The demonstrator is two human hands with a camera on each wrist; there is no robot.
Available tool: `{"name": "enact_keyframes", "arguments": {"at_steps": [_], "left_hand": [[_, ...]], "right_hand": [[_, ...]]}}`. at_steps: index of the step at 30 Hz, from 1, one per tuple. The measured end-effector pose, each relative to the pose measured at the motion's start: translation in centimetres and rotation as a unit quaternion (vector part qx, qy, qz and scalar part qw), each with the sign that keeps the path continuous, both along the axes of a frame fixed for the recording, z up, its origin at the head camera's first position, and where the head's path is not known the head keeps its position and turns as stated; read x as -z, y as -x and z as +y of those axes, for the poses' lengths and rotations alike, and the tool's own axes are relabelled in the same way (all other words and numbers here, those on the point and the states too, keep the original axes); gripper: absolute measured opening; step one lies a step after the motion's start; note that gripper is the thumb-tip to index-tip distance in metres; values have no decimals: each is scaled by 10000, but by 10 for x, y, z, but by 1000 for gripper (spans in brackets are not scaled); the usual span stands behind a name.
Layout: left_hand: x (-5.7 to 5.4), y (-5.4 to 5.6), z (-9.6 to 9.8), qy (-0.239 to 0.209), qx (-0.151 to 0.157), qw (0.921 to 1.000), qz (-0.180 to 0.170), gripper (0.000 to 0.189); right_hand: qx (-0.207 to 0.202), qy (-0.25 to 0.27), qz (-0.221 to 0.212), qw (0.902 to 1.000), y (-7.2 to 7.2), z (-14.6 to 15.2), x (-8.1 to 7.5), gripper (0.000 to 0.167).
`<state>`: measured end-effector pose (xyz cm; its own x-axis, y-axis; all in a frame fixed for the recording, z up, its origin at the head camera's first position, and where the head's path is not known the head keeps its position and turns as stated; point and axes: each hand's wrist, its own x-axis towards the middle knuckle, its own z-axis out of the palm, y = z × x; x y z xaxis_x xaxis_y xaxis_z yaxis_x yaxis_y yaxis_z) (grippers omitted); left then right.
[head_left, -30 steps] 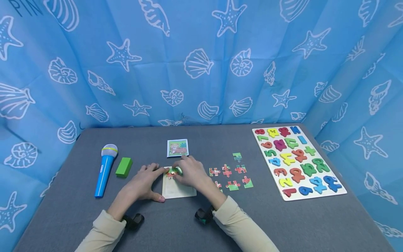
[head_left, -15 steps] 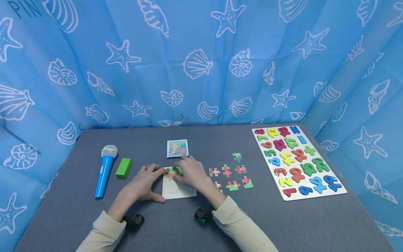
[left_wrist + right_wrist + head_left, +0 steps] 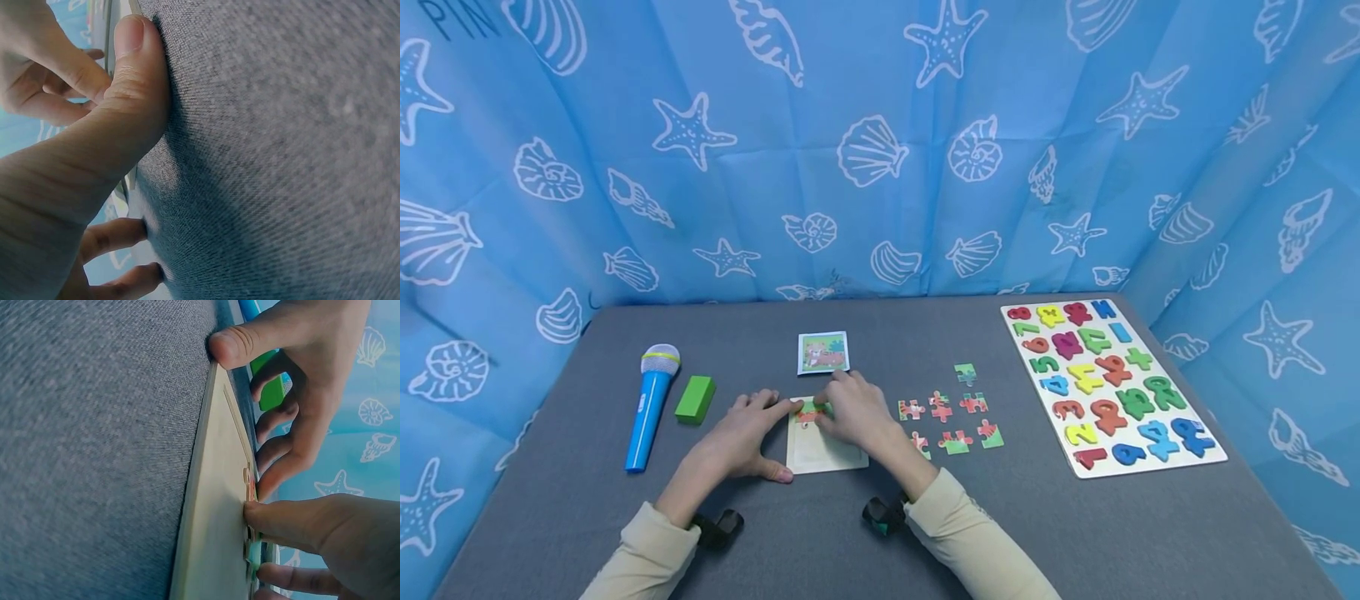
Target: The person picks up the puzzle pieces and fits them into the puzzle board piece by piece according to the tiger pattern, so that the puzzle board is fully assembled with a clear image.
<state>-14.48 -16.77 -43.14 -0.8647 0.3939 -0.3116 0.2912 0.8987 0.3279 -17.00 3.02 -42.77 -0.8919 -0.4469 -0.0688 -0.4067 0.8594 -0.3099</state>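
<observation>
A pale wooden puzzle tray point(image 3: 827, 457) lies flat on the table, with a red and green jigsaw piece point(image 3: 807, 414) in its upper left corner. My left hand point(image 3: 737, 437) steadies the tray's left side, thumb against the near corner and index fingertip at the corner piece. My right hand point(image 3: 859, 412) reaches over the upper part, pinching another jigsaw piece point(image 3: 254, 551) between thumb and fingers beside the first one. In the right wrist view, thumb and fingers meet at the recess edge; the hand covers most of that piece. Several loose jigsaw pieces point(image 3: 956, 442) lie right of the tray.
A picture card point(image 3: 823, 353) of an animal lies just behind the tray. Left stand a blue toy microphone point(image 3: 652, 408) and a green block point(image 3: 696, 399). A white number board point(image 3: 1112, 387) with coloured pieces lies at right. A blue shell-print curtain point(image 3: 880, 150) closes off the back.
Both hands stay at the tray. The right thumb and fingers have shifted very slightly over the piece; a green part visible beside them earlier is now more covered. The loose pieces have not moved.
</observation>
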Motion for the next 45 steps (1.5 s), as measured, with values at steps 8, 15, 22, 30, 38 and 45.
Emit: {"name": "enact_keyframes", "arguments": {"at_steps": [8,15,22,30,38,45], "left_hand": [[1,0,-1,0,9,10000,53,102],[0,-1,-1,2,-2,10000,53,102],[0,-1,0,-20,22,10000,84,101],[-1,0,0,26,20,10000,35,102],[-1,-2,2,125,62,9999,-87,100],[-3,-1,5,225,75,9995,-201,97]], "right_hand": [[-120,-136,174,9997,-1,-2,2,21],[-176,-140,89,9997,0,-1,2,22],[-81,308,-27,9995,2,2,2,16],[-120,279,-32,9995,0,-1,-2,10],[12,509,-155,9986,1,-1,3,9],[338,716,-113,9968,0,-1,5,16]]}}
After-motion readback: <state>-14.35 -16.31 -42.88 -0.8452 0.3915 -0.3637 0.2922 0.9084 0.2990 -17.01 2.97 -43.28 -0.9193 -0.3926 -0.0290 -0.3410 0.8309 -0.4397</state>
